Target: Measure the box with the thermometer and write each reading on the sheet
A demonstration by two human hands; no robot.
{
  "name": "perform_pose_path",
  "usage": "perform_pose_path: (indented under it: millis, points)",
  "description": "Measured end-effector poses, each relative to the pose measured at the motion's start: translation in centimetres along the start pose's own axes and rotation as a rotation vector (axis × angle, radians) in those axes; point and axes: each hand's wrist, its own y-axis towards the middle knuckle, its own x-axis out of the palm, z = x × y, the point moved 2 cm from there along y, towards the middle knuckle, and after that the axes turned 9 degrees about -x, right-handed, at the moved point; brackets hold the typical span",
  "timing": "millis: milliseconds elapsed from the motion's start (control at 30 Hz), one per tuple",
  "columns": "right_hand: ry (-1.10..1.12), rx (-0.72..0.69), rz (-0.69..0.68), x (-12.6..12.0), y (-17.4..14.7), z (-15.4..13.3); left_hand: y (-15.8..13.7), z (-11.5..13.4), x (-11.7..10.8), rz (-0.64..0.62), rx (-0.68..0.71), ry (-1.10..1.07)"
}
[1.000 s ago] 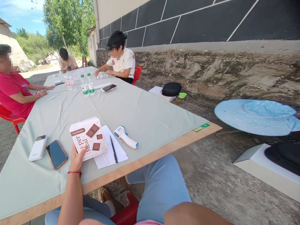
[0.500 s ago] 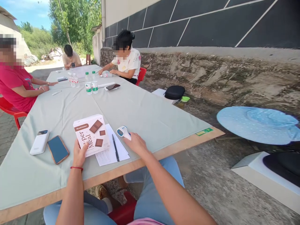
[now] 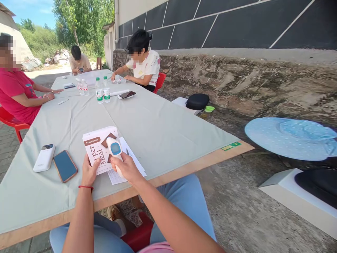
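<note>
My left hand [image 3: 90, 171] grips a white and brown NutriMotion meal box [image 3: 92, 151] by its lower left corner, thumb on the front. The box is tilted up above the table, its printed face toward me. In my right hand [image 3: 127, 167] is a white handheld infrared thermometer [image 3: 115, 148] with a blue screen, fingers wrapped round its handle. The thermometer is in front of the box's right side and hides part of the picture there. Under both lie white paper sheets [image 3: 137, 163], with a pen [image 3: 127, 151] mostly hidden behind my right hand.
A white power bank [image 3: 44, 158] and a phone [image 3: 65, 166] lie left of the box. Farther along the cloth-covered table [image 3: 168, 130] stand several water bottles [image 3: 99, 90]. Three people sit around it. To the right are a blue hat [image 3: 289, 138] and a white box [image 3: 302, 191].
My right hand has moved left with the thermometer, from beside the papers to in front of the meal box. The left hand and the box have stayed nearly in place.
</note>
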Motion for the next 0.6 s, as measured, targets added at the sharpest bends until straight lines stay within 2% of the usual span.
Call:
perform_pose_path:
  millis: [233,600]
  points:
    - [-0.036,0.05,0.068,0.1,-0.1,0.9,0.2,-0.4,0.0,-0.035,-0.032,-0.044]
    - [-0.074,0.059,0.08,0.1,-0.3,-0.1,0.3,-0.4,0.0,-0.029,-0.02,-0.025]
